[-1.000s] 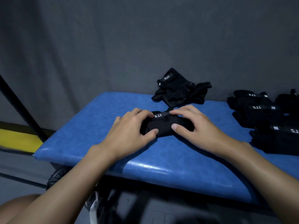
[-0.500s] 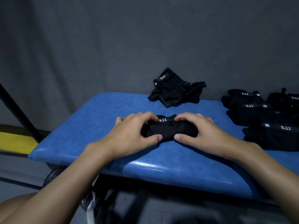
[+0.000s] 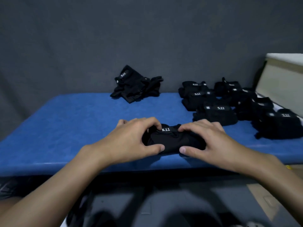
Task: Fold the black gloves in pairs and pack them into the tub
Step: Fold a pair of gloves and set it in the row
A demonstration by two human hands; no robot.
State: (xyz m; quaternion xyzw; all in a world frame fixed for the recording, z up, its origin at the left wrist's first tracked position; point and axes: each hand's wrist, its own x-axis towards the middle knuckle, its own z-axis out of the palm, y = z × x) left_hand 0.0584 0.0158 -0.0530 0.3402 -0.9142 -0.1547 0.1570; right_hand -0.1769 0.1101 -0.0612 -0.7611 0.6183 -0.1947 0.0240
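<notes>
A folded pair of black gloves (image 3: 170,141) with a white "5.11" label lies near the front edge of the blue padded bench (image 3: 68,122). My left hand (image 3: 131,140) grips its left end, fingers curled over the top and thumb along the front. My right hand (image 3: 208,141) grips the right end the same way. A loose heap of unfolded black gloves (image 3: 136,87) sits at the back of the bench against the wall. Several folded black pairs (image 3: 229,105) are laid out on the bench's right part. No tub is in view.
A dark grey wall backs the bench. A pale board or box (image 3: 282,82) with a white top stands at the far right behind the folded pairs. Below the bench's front edge lies dark floor with blurred dark shapes.
The view has swung right and down, bringing more folded pairs and the pale board into sight. Both hands stay on the folded pair, thumbs now closer along its front.
</notes>
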